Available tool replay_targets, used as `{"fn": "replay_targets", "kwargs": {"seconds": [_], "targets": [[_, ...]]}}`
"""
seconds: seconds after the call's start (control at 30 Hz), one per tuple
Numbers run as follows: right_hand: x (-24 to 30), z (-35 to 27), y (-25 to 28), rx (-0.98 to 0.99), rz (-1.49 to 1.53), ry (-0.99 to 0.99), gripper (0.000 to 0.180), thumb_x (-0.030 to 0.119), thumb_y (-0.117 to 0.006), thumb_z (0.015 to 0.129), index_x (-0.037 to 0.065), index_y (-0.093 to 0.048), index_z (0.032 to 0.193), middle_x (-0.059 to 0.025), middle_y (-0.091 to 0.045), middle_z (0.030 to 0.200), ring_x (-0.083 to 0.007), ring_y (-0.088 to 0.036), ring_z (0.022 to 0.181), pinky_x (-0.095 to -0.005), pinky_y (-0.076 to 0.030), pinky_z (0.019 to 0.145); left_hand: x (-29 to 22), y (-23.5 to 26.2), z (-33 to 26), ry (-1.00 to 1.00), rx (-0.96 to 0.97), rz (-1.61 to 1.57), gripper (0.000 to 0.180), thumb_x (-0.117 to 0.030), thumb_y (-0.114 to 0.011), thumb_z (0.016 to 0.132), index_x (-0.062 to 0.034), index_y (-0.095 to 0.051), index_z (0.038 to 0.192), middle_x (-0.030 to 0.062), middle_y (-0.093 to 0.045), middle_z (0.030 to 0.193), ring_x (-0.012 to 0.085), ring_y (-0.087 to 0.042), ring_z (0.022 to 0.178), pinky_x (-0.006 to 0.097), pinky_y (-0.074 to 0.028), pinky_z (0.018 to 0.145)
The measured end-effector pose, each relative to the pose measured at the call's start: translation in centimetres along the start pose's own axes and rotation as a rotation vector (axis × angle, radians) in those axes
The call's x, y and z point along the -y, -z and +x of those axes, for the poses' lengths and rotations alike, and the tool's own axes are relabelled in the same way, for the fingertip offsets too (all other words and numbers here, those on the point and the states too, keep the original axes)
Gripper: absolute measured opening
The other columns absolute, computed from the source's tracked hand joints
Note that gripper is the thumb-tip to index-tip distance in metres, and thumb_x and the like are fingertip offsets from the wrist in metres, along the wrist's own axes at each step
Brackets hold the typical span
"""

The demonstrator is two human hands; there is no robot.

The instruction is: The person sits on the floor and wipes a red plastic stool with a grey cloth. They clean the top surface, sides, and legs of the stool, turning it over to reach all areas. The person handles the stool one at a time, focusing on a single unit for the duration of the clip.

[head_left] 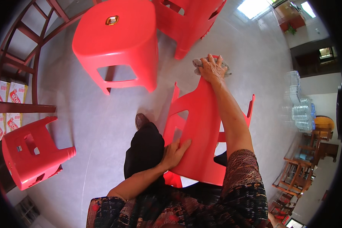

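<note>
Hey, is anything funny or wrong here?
Yes, the red stool under the left hand is tipped over, instead of standing on its legs like the big stool beyond it. I see nothing spilled.

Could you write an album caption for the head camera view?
Left hand on a tipped red stool, right hand holding a grey cloth against its leg.

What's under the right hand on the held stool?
Under the right hand, a bunched grey cloth shows on both sides, at the far end of the red stool. Its middle and the stool surface beneath it are covered.
</note>
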State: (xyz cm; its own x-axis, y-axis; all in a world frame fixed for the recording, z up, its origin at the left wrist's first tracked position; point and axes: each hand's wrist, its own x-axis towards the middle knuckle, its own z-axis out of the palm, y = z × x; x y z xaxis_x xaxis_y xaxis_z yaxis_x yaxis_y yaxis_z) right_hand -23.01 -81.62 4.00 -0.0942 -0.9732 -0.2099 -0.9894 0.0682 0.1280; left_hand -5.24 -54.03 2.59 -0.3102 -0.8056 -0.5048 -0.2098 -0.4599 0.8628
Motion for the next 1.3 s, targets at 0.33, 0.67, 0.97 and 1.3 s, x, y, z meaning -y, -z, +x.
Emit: {"fn": "replay_targets", "kwargs": {"seconds": [0.33,0.67,0.97,1.3], "targets": [[2.0,-18.0,-0.4,-0.232,-0.023,0.411,0.043,0.041,-0.063,0.08,0.027,-0.061,0.121,-0.002,-0.042,0.141,-0.0433,-0.029,0.133,-0.0746,-0.024,0.096,4.9,-2.0,2.5,-0.032,-0.02,-0.587,0.079,-0.064,-0.018,0.096,0.0014,-0.052,0.127,0.0082,-0.056,0.122,0.0173,-0.05,0.113,0.027,-0.036,0.1],[1.1,-37.5,0.8,-0.307,0.325,0.458,0.056,0.029,-0.071,0.071,0.021,-0.059,0.125,-0.0088,-0.042,0.139,-0.0434,-0.034,0.13,-0.0692,-0.028,0.094,-2.3,-0.8,-2.0,0.256,0.1,-0.934,0.097,-0.077,-0.012,0.087,0.0025,-0.051,0.126,0.0148,-0.06,0.12,0.024,-0.059,0.108,0.034,-0.044,0.096],[-1.5,-33.0,-0.1,-0.335,0.37,0.425,0.059,0.03,-0.069,0.076,0.02,-0.051,0.132,-0.0087,-0.042,0.14,-0.0331,-0.033,0.134,-0.055,-0.029,0.104,3.0,-2.3,1.3,-0.069,0.079,-0.629,0.088,-0.07,-0.017,0.092,0.0024,-0.056,0.124,0.0101,-0.063,0.114,0.0201,-0.059,0.102,0.031,-0.045,0.092],[-5.3,-19.0,-3.7,-0.519,0.24,0.046,0.061,0.038,-0.06,0.086,0.02,-0.038,0.141,-0.009,-0.045,0.136,-0.0303,-0.037,0.131,-0.0508,-0.031,0.101,-0.3,-1.3,-0.2,-0.005,0.002,-0.517,0.045,-0.039,-0.057,0.092,0.0036,-0.065,0.103,0.0078,-0.067,0.094,0.0123,-0.062,0.084,0.025,-0.049,0.076]]}}
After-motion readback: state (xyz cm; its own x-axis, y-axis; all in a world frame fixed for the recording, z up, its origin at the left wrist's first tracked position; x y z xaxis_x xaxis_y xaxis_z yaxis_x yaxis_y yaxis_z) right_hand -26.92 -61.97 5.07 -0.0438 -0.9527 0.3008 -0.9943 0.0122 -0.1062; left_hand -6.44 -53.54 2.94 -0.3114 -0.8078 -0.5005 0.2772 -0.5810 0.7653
